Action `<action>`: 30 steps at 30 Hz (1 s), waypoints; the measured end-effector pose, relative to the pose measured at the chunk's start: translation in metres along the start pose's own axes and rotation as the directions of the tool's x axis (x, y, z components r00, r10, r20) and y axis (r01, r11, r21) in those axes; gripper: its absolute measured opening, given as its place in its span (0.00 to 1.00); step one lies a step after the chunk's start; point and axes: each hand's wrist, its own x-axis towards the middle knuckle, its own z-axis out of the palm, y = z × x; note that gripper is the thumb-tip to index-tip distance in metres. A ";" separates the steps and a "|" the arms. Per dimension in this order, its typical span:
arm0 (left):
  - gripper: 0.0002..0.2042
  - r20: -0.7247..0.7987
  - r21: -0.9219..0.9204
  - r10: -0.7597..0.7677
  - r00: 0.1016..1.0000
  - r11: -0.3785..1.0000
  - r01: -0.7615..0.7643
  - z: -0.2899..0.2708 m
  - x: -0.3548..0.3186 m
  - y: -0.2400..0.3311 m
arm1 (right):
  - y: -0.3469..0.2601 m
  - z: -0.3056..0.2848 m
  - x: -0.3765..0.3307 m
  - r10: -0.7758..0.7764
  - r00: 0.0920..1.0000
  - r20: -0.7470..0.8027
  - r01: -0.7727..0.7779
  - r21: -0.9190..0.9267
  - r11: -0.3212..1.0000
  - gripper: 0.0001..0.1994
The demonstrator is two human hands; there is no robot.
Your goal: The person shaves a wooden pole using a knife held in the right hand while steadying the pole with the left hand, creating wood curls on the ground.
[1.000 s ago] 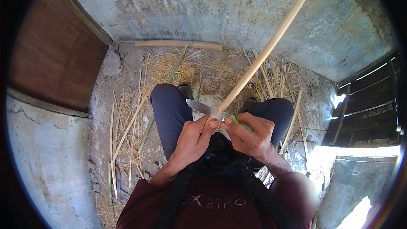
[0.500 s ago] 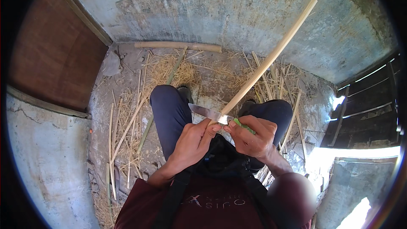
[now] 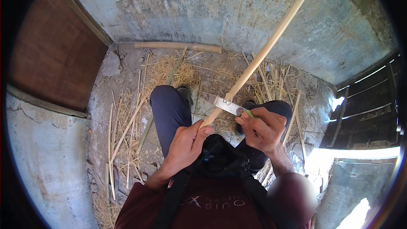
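A long, pale bamboo strip (image 3: 263, 55) slants up and away to the right from between my knees. Its near end is gripped by my left hand (image 3: 186, 146), thumb along the top. My right hand (image 3: 263, 129) is closed round the green handle of a knife (image 3: 227, 104); only a bit of the green shows past the fingers. The blade lies across the strip, a little beyond my left hand, its tip pointing left. A small curl of shaving (image 3: 228, 97) stands at the blade where it meets the strip.
Straw-like shavings (image 3: 174, 70) and several thin strips (image 3: 135, 123) litter the floor on both sides of my legs. A thick bamboo pole (image 3: 178, 46) lies along the foot of the stained wall (image 3: 212, 8). Dark boards (image 3: 364, 106) stand at the right, a brown panel (image 3: 55, 51) at the left.
The knife and my right hand have slid outward along the strip, away from my left hand. A shaving curl now shows at the blade. The strip's far end has shifted slightly left.
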 end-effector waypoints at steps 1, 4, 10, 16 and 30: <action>0.17 -0.005 0.016 0.010 1.000 1.000 -0.010 0.000 -0.001 -0.001 | 0.000 -0.001 0.000 -0.002 1.000 0.008 0.002 0.001 1.000 0.11; 0.17 -0.021 0.046 0.031 0.999 0.998 -0.030 -0.001 -0.002 -0.004 | 0.002 -0.003 0.002 -0.006 1.000 0.027 0.006 0.002 1.000 0.11; 0.14 -0.017 0.057 -0.003 1.000 0.998 0.004 -0.003 -0.002 0.003 | 0.007 -0.005 0.004 -0.011 1.000 0.028 0.010 0.029 1.000 0.11; 0.14 -0.024 0.074 -0.022 0.999 0.997 0.023 -0.004 -0.004 0.002 | 0.009 -0.008 0.008 -0.021 0.999 0.046 0.020 0.014 1.000 0.11; 0.14 -0.044 0.086 -0.017 0.999 0.996 0.021 -0.006 -0.007 -0.003 | 0.020 -0.015 0.011 -0.023 0.998 0.052 0.025 -0.034 0.999 0.09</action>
